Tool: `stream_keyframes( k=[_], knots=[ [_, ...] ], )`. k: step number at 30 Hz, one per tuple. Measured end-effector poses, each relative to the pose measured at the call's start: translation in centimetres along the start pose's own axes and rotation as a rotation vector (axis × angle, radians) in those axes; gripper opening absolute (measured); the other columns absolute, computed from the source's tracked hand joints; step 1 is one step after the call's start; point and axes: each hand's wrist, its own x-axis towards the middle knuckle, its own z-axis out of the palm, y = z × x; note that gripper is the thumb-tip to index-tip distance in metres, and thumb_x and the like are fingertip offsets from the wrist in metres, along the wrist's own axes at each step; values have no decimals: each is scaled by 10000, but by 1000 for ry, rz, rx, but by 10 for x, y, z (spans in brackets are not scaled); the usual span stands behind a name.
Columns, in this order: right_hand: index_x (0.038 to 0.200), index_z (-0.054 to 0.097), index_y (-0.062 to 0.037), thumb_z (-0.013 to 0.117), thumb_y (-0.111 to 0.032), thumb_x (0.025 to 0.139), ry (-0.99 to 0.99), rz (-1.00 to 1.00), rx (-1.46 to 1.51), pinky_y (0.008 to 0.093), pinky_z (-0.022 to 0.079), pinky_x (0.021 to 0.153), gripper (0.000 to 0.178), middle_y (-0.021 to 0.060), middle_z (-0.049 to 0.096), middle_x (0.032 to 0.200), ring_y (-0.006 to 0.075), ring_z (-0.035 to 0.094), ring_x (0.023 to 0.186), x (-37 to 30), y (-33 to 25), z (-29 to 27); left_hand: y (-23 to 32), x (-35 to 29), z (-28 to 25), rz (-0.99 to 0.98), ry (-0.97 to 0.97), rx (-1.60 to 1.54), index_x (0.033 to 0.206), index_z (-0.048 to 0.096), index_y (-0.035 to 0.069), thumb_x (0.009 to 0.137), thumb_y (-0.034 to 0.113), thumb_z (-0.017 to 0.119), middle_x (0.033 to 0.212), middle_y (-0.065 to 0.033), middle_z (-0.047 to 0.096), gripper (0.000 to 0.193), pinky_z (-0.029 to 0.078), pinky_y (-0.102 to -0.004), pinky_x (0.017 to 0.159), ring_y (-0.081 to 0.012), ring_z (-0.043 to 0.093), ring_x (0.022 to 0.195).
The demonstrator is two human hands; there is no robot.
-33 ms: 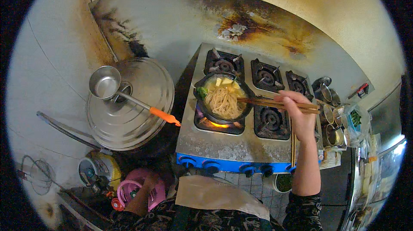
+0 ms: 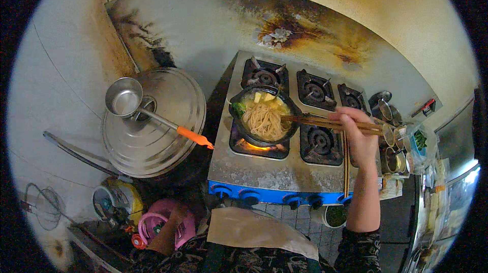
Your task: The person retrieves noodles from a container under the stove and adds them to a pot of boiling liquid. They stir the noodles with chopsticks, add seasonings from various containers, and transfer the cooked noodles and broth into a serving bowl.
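Observation:
My right hand (image 2: 357, 129) is closed around a pair of long wooden chopsticks (image 2: 320, 121). Their tips rest at the right edge of the noodles (image 2: 265, 121) in a black pot (image 2: 291, 135). Broth, pale yellow chunks and some green leaves surround the noodles. Orange flame (image 2: 254, 146) shows under the pot on the front left burner. Low at the left, my left hand (image 2: 176, 217) reaches down at a pink plastic basket (image 2: 188, 233); its fingers are hidden in shadow.
A large lidded metal pot (image 2: 168, 141) stands left of the stove (image 2: 264, 174), with an orange-handled ladle (image 2: 170, 124) across its lid. Another pair of chopsticks (image 2: 346, 171) lies near my right forearm. Metal strainers (image 2: 390, 158) and a clear bag (image 2: 419, 141) crowd the right side.
My right hand has shifted slightly to the right, and the chopsticks have moved a little with it. The pot, noodles and my left arm look the same.

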Motion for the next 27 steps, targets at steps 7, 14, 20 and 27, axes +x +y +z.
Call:
stream_keyframes(
  k=[7, 14, 20, 27],
  knots=[
    [927, 583, -9, 516, -124, 807, 23, -174, -216, 238, 449, 645, 179, 74, 605, 827, 126, 556, 744, -4, -7, -8, -46, 20, 6, 618, 150, 1157, 909, 558, 21, 793, 253, 463, 772, -131, 581, 276, 445, -379, 639, -266, 552, 744],
    [955, 560, 5, 518, -101, 804, 119, -29, 8, 262, 465, 656, 190, 113, 610, 852, 156, 577, 775, 2, -4, -13, -55, 34, 2, 704, 86, 910, 947, 569, 57, 782, 201, 456, 981, -145, 536, 246, 432, -387, 766, -287, 513, 909],
    [966, 556, 6, 494, -99, 824, 106, -78, 44, 250, 462, 680, 188, 113, 601, 879, 161, 574, 812, 17, 25, 16, -60, 38, 4, 694, 117, 1200, 991, 555, 65, 810, 223, 447, 1073, -146, 505, 263, 410, -371, 816, -295, 481, 983],
    [965, 555, 1, 483, -108, 832, 42, -41, 143, 250, 465, 642, 186, 121, 609, 855, 145, 572, 751, 14, 26, 33, -69, 32, 0, 405, -67, 967, 1102, 466, 65, 841, 217, 386, 1073, -156, 491, 312, 362, -370, 874, -310, 457, 995]
  ],
)
